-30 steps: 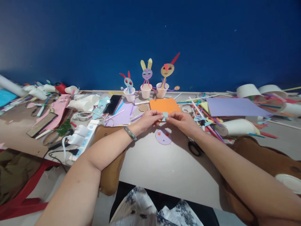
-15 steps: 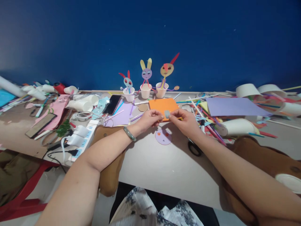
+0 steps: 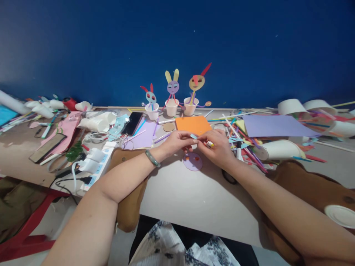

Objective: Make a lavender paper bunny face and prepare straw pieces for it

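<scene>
The fingertips of my left hand (image 3: 181,142) and my right hand (image 3: 216,146) meet over the table, both closed in a pinch. Between them is a small light blue piece of paper (image 3: 193,136), partly covered by the fingers. A small yellow and white object (image 3: 210,144) shows in my right hand; its kind is unclear. Just below my hands lies a round purple paper face (image 3: 193,163) with orange eyes, its upper edge partly hidden. An orange sheet of paper (image 3: 193,125) is behind my hands. Scissors (image 3: 229,176) lie partly under my right wrist.
Three paper figures stand at the back in white paper cups (image 3: 172,107). To the left are a phone (image 3: 132,123), a power strip (image 3: 99,168) with plugs and cables. On the right lie a purple sheet (image 3: 277,126), a paper cup (image 3: 279,149) and many coloured strips.
My hands have come closer together, and the light blue paper has been turned from facing me to nearly edge-on. My right hand has dropped slightly, bringing the yellow and white object more into sight.
</scene>
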The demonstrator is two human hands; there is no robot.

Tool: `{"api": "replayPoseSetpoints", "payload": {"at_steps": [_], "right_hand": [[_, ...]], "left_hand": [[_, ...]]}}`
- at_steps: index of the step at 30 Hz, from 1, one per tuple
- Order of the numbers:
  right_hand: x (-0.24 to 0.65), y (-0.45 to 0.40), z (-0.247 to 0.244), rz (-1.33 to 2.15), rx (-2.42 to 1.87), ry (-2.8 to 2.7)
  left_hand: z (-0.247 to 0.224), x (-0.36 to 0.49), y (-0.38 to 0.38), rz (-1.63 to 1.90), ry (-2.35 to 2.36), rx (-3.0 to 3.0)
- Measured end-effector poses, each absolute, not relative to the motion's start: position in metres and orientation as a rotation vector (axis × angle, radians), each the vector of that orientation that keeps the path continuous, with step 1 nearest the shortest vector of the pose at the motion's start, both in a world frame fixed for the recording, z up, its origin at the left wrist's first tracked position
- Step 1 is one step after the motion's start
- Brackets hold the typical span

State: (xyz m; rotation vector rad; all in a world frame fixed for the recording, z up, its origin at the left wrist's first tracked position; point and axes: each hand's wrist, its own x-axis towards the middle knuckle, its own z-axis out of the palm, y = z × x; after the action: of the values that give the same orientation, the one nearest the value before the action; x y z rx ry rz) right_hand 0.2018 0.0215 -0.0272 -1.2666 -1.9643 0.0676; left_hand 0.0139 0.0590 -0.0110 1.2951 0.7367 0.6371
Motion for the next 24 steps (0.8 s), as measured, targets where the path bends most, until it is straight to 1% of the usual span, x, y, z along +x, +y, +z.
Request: {"api": "replayPoseSetpoints", "payload": {"at_steps": [7, 16, 24], "right_hand": [[0.2011, 0.0205, -0.0247, 0.204, -1.304, -1.883], [0.2009, 0.0198, -0.0262, 0.18, -1.327, -1.842], [0.1981, 0.0194, -0.0203, 0.578, -1.344, -1.569]], "left_hand": [[-0.0205, 0.0126, 0.061, 0.684, 0.757, 1.323], [-0.0177, 0.0153, 0.0629, 0.711, 0.77, 1.306], [-0.0145, 0.0171, 0.0624, 0.748, 0.755, 1.25]]}}
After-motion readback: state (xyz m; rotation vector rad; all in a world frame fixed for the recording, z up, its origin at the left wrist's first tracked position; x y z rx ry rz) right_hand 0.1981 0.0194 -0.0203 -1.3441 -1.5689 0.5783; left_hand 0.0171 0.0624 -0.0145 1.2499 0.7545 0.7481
